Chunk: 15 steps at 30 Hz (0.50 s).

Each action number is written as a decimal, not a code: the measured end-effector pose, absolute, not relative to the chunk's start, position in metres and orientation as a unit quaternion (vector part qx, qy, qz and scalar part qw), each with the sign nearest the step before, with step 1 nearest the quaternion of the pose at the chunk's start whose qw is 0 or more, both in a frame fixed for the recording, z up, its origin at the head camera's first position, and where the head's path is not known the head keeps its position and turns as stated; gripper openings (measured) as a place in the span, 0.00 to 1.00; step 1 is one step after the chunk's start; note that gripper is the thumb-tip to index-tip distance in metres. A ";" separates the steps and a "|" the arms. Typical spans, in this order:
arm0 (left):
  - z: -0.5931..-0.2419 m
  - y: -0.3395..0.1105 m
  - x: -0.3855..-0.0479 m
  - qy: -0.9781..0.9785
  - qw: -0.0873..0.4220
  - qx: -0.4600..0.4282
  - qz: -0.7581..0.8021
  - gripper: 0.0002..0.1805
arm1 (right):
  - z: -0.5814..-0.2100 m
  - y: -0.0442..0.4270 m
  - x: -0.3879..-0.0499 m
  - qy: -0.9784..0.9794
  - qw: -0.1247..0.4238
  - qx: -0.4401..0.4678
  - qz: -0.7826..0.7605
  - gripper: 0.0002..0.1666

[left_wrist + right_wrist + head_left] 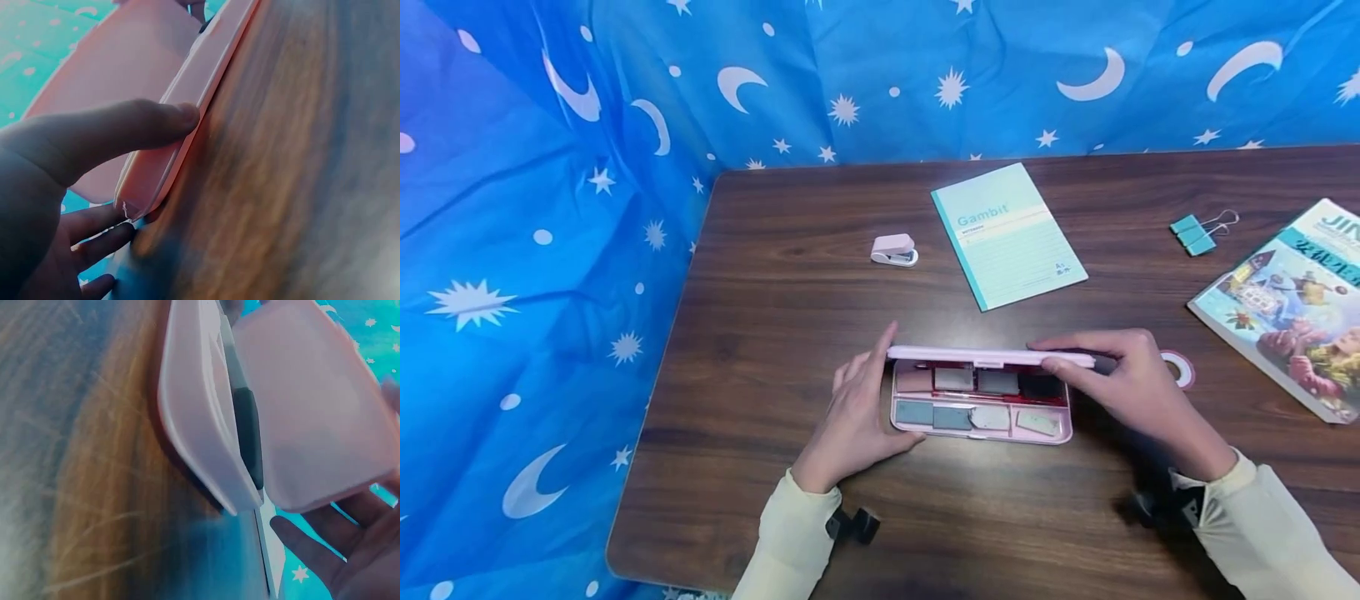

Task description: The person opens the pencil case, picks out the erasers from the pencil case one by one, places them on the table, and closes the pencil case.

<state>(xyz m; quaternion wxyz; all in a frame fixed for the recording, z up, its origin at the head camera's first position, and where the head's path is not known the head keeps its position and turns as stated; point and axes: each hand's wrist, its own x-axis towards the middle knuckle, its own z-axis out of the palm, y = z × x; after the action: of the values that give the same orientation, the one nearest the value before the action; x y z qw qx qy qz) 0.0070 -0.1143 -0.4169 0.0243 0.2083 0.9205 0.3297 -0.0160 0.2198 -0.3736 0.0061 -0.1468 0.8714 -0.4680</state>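
Note:
In the head view a pink hinged case (981,434) lies on the table with its lid (992,357) raised. Blocks in grey, white and darker tones fill two rows inside; their kind is unclear. My left hand (857,417) holds the case's left end. In the left wrist view its thumb (169,120) presses the front wall of the base (150,172), while other fingers sit by the corner. My right hand (1127,375) grips the lid's right end between thumb and fingers. The right wrist view shows the lid (319,412) tilted up from the base (190,394), fingers partly behind it.
Beyond the case are a small pink-and-white stapler (893,250) and a notebook (1011,237). A roll of tape (1180,369) lies just right of my right hand. Further right are a teal binder clip (1195,234) and a thick book (1285,308). A blue star-patterned cloth (887,75) hangs behind.

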 end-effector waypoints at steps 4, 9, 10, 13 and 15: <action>-0.419 -0.114 0.011 0.919 0.029 0.183 0.349 0.79 | -0.375 0.216 -0.023 0.875 -0.032 -0.092 -0.474 0.05; -0.419 -0.113 0.011 0.913 0.028 0.182 0.364 0.79 | -0.376 0.212 -0.033 0.874 -0.052 -0.038 -0.482 0.09; -0.420 -0.113 0.011 0.912 0.027 0.184 0.365 0.78 | -0.376 0.212 -0.034 0.877 -0.052 -0.031 -0.477 0.11; -0.421 -0.112 0.011 0.911 0.024 0.188 0.367 0.78 | -0.376 0.211 -0.035 0.882 -0.064 -0.015 -0.466 0.13; -0.421 -0.112 0.011 0.911 0.023 0.187 0.368 0.77 | -0.377 0.213 -0.032 0.879 -0.097 -0.005 -0.466 0.12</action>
<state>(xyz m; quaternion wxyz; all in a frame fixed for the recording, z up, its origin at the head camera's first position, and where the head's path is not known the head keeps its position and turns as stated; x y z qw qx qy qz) 0.0111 -0.1123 -0.4211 0.0225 0.1869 0.9107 0.3678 -0.0318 0.2127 -0.3769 -0.0967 -0.0054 0.8794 -0.4662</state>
